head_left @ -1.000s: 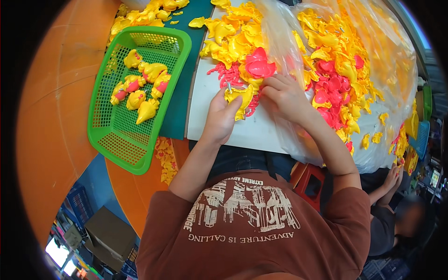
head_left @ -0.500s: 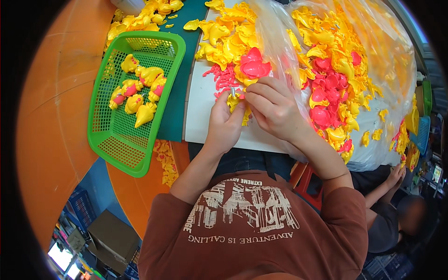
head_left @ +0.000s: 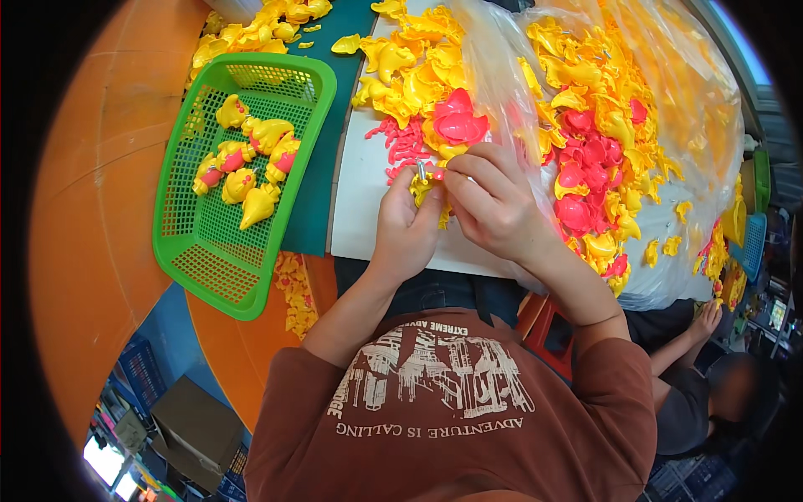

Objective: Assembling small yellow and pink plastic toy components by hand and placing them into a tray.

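Working between latticed green basket point(head_left: 219, 272) and crumpled translucent sheeting point(head_left: 500, 75), left hand point(head_left: 405, 230) grips curved yellow shell point(head_left: 420, 192), right hand point(head_left: 495, 201) pinching a small red piece point(head_left: 437, 176).

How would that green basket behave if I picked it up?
The green basket is probably stiff, given its thick rim. Its openwork mesh suggests it's light for its size. The rounded yellow figures lying loose inside would likely slide if it tilts.

One green basket point(head_left: 316, 117), about seven yellow toys point(head_left: 239, 186)
One cardboard box point(head_left: 196, 427), one red stool point(head_left: 534, 316), too many yellow shells point(head_left: 393, 58) and pink shells point(head_left: 458, 127) to count.
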The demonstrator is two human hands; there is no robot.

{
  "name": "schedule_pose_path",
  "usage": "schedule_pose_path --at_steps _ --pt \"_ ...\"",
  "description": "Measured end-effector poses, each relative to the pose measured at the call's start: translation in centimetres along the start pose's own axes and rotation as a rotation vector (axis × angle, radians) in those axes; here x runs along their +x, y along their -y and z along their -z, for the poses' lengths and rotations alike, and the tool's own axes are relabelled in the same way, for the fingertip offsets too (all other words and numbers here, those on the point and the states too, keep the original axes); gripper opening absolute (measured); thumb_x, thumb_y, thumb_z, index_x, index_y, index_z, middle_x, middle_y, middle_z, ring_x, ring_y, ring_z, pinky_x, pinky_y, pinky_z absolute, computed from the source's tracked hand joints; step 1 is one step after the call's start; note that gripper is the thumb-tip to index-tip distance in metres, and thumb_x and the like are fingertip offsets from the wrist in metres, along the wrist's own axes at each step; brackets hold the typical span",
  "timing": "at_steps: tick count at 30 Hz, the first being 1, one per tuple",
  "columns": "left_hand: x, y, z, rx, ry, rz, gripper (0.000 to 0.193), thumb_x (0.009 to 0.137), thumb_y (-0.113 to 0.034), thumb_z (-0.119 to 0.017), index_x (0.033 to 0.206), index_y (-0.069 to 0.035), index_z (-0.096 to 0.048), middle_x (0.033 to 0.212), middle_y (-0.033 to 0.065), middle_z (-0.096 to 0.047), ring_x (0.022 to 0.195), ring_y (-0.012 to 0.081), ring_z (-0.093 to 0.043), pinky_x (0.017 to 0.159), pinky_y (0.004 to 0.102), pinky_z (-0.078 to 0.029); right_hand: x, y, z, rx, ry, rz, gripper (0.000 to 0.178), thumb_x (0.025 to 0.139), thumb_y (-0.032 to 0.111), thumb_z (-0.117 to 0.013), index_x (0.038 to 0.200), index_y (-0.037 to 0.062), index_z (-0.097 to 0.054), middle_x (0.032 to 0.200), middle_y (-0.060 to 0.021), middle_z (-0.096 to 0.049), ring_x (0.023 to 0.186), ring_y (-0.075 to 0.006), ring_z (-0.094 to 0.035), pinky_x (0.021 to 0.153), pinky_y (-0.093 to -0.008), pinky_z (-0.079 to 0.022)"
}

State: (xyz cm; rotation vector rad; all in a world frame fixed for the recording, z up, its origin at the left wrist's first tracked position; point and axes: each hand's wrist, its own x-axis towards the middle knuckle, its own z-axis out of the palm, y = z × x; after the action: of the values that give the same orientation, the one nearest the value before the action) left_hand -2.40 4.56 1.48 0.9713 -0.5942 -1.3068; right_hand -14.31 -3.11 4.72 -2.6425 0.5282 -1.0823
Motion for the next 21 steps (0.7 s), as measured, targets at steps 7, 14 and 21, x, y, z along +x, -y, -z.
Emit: schedule_pose_path --at_steps 7,14,21 --pt "-0.2 0.0 1.0 0.085 -0.014 0.022 0.02 0.093 -0.001 -0.045 0.112 0.002 -0.042 0.099 0.0079 -0.056 0.085 0.0092 -0.056 0.07 0.0218 -0.047 -0.6 -1.6 -1.1 0.086 0.12 0.022 0.023 0.067 -0.002 -0.066 0.09 -0.0008 -0.063 0.099 -0.0127 -0.062 0.094 -0.0289 -0.059 0.078 -0.0365 -0.049" --pt "1.0 0.4 3.0 -0.018 -0.207 0.071 0.021 0.092 -0.004 -0.047 0.112 0.002 -0.048 0.091 0.0119 -0.059 0.069 0.0175 -0.062 0.062 0.0284 -0.053 -0.1 -4.1 -1.0 0.006 0.064 -0.154 0.027 0.07 0.003 -0.068 0.096 0.0059 -0.065 0.11 -0.009 -0.062 0.107 -0.0296 -0.055 0.089 -0.0411 -0.044" --pt "1.4 -0.1 3.7 -0.104 -0.269 0.161 0.025 0.093 -0.01 -0.048 0.117 -0.002 -0.048 0.099 0.0112 -0.059 0.075 0.0175 -0.062 0.063 0.0297 -0.053 -0.8 -6.3 -1.3 -0.366 0.281 -0.07 0.019 0.07 0.007 -0.067 0.089 0.0082 -0.067 0.113 -0.0002 -0.061 0.112 -0.0251 -0.051 0.093 -0.0438 -0.039"
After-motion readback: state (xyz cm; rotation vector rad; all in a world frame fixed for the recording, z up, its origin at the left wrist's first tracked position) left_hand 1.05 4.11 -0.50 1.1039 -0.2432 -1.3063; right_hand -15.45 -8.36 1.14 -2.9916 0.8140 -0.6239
